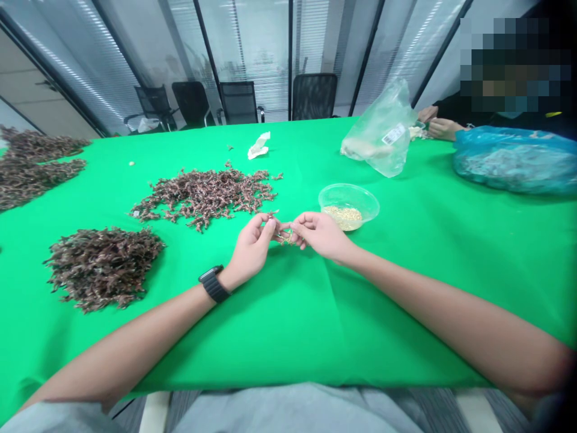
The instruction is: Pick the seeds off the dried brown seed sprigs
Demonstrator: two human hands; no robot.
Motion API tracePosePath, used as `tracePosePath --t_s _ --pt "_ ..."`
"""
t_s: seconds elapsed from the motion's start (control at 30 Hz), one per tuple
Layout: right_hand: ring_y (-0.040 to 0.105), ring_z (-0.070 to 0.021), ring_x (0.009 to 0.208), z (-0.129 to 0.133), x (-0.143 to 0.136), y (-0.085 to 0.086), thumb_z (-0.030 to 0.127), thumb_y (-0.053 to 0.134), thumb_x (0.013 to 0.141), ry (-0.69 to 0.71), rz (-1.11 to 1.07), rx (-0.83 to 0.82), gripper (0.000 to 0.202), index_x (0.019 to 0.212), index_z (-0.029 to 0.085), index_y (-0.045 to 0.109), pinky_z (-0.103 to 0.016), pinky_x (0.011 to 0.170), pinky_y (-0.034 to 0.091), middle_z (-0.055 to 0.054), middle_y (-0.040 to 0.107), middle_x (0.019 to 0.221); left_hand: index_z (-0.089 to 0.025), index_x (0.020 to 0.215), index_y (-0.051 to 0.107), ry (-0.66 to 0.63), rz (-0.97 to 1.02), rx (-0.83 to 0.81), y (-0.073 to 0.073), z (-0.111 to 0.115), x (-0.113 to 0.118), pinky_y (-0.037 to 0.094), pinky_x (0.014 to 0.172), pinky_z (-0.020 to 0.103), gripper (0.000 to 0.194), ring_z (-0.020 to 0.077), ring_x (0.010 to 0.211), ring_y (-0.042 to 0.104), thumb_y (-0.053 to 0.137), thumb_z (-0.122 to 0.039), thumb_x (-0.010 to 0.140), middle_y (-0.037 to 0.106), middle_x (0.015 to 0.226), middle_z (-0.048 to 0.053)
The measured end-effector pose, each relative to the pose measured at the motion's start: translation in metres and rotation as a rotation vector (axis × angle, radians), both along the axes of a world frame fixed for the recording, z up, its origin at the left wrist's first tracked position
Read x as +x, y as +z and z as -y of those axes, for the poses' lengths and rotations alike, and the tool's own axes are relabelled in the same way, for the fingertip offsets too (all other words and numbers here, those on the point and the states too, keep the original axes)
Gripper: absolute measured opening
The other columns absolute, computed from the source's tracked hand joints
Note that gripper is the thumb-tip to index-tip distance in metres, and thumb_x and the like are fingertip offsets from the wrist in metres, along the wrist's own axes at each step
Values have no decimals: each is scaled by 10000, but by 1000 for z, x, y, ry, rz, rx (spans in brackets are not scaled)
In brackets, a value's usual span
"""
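Observation:
My left hand [251, 249], with a dark watch on its wrist, is closed in a pinch on a small brown knobbly piece [271, 214] that pokes out above the thumb. Its fingers meet those of my right hand [323, 234], which is pinched too. Tiny gold-coloured bits [287, 240] show at the fingers where the two hands come together. Whatever sits between my right thumb and forefinger is too small to make out. Just behind my right hand stands a clear plastic bowl [370, 207] with many small gold bits in it. A loose spread of brown pieces [211, 193] lies beyond my left hand.
A denser brown heap [106, 264] lies at the left, with more heaps [36, 168] at the far left. Crumpled white paper [258, 146], a clear bag [381, 135] and a full blue bag [514, 161] lie on the green cloth [288, 337]. Another person's hands [439, 126] are at far right.

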State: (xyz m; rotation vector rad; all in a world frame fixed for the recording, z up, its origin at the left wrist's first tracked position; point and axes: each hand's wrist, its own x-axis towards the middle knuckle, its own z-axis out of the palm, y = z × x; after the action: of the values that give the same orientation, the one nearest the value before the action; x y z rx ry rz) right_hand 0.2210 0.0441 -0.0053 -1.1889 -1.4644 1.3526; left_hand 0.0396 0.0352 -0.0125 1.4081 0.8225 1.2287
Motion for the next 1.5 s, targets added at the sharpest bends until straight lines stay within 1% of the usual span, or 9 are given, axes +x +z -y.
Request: tracePosePath --t_s 0.2,0.4,0.6,0.87,1.03,1.27,1.5 --pt "623 -108 555 3 0 5 379 696 863 3 -30 -19 267 749 152 614 -215 527 524 -43 707 672 -172 918 546 -5 -3 -15 0 0 0 560 770 287 305 151 826 680 605 -471 928 653 872 24" --pt "620 -107 555 6 -1 8 340 674 880 24 -57 -39 244 737 153 614 -228 554 527 -42 704 677 -173 916 543 -11 7 -25 0 0 0 569 765 288 278 179 896 701 590 -446 944 636 856 19" --pt "618 -101 564 5 -2 7 285 631 907 25 -68 -45 196 767 151 603 -220 553 526 -30 693 685 -174 923 540 9 11 -29 0 -1 -1 577 739 281 280 181 895 702 591 -448 943 631 858 20" --pt "617 -105 554 4 -2 4 356 705 854 -21 -54 -3 246 760 166 580 -222 534 518 -22 691 667 -172 920 565 20 16 -28 1 2 1 569 755 275 281 130 787 664 592 -451 941 658 882 27" --pt "622 -108 556 4 -1 7 367 713 846 -9 -52 -15 253 747 156 616 -231 553 528 -41 709 676 -171 902 564 26 5 -47 1 2 1 568 766 285 307 137 785 665 597 -475 930 660 863 26" --pt "628 -105 572 4 -2 5 287 648 893 -9 -58 -32 189 766 151 617 -220 555 535 -39 707 694 -174 901 551 15 18 -61 -1 1 1 569 750 284 276 178 899 695 585 -444 943 649 861 29" --pt "616 -103 569 5 -3 7 312 654 889 -8 -59 -32 190 790 160 597 -222 551 530 -38 702 701 -170 907 548 31 21 -75 -1 -1 1 572 751 294 294 165 839 701 601 -459 930 652 872 26"
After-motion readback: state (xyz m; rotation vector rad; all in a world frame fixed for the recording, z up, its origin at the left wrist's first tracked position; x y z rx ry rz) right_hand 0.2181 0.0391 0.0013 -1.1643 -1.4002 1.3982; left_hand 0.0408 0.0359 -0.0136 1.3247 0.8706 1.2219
